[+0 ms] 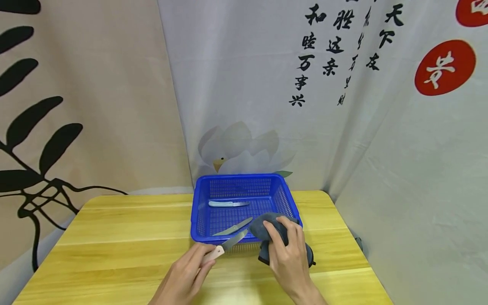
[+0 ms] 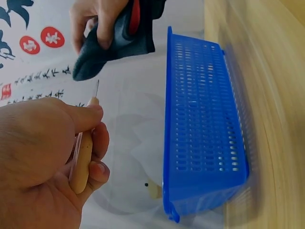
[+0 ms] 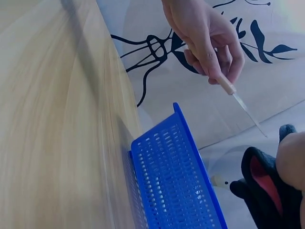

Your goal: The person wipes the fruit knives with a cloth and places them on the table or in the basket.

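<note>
My left hand [image 1: 187, 271] grips a small knife by its pale handle [image 1: 213, 254], its blade [image 1: 234, 240] pointing up and right over the basket's front rim. The wooden-looking handle [image 2: 83, 162] lies between thumb and curled fingers in the left wrist view. A bunched dark grey cloth [image 1: 267, 226] is held in my right hand [image 1: 287, 258], close to the knife's tip. Red shows inside a fold of the cloth [image 3: 264, 183] in the right wrist view. Two more knives lie in the blue basket [image 1: 236, 176]: a light-handled knife [image 1: 223, 204] at the back and another knife [image 1: 234, 227] near the front.
The basket stands toward the back of a yellow wood-grain table [image 1: 133, 237]. Behind the table hangs a pale curtain [image 1: 244, 84] with black characters, red ovals and plant prints, and it continues along the right side.
</note>
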`<move>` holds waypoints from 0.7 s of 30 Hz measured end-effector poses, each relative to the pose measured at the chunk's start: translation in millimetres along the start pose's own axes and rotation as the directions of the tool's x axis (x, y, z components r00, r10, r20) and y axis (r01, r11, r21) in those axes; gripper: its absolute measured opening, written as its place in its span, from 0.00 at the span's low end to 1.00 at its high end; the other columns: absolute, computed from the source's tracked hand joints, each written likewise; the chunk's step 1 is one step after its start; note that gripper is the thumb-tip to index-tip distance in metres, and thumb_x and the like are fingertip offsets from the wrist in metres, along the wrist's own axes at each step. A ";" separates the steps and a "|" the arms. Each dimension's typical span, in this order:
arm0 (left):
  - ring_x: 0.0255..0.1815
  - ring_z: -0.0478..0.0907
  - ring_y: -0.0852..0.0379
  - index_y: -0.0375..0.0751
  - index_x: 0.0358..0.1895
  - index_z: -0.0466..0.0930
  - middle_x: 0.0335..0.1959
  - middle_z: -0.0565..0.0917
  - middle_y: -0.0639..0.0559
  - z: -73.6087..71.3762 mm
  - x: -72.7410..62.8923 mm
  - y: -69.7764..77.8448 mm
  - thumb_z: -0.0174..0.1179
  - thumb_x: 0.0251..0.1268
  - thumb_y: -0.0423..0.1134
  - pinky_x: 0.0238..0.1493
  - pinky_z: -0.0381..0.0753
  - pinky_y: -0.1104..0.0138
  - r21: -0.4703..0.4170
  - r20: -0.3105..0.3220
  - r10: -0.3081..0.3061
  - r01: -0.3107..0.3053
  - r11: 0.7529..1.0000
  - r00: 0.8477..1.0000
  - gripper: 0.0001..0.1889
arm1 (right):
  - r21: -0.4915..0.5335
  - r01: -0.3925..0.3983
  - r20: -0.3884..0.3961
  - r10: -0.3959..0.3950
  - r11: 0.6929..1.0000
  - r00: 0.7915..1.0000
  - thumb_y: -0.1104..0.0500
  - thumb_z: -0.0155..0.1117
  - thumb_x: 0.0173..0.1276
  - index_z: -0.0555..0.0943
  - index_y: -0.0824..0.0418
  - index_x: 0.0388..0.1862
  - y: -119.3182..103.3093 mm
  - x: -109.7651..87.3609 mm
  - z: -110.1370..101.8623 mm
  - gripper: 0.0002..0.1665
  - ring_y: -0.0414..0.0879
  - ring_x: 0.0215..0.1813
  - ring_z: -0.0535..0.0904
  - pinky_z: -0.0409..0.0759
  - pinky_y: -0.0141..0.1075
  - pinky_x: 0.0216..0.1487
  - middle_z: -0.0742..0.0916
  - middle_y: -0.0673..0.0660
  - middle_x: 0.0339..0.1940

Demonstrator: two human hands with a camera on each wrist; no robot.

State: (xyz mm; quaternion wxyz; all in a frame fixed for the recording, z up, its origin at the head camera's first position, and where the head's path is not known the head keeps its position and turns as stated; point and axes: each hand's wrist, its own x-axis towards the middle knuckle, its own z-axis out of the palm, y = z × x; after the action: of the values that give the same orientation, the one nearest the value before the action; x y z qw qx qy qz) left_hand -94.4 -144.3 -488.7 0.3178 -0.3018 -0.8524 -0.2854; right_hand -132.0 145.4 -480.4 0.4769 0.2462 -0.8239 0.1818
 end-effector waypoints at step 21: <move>0.46 0.87 0.66 0.44 0.58 0.87 0.49 0.89 0.57 3.0 16.1 13.2 0.81 0.58 0.20 0.43 0.88 0.74 -0.034 -0.006 -0.068 0.068 0.997 0.998 0.26 | 0.038 0.304 -0.054 -0.302 0.952 0.952 0.59 0.52 0.90 0.91 0.53 0.64 -43.4 -3.1 8.3 0.21 0.58 0.54 0.81 0.82 0.49 0.54 0.89 0.64 0.58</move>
State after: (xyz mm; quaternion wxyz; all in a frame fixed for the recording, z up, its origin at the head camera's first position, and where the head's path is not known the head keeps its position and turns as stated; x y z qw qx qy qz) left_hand -96.2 -128.3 -475.2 0.3055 -0.2769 -0.8561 -0.3117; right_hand -111.4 106.4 -484.3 0.5131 0.3759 -0.7604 0.1311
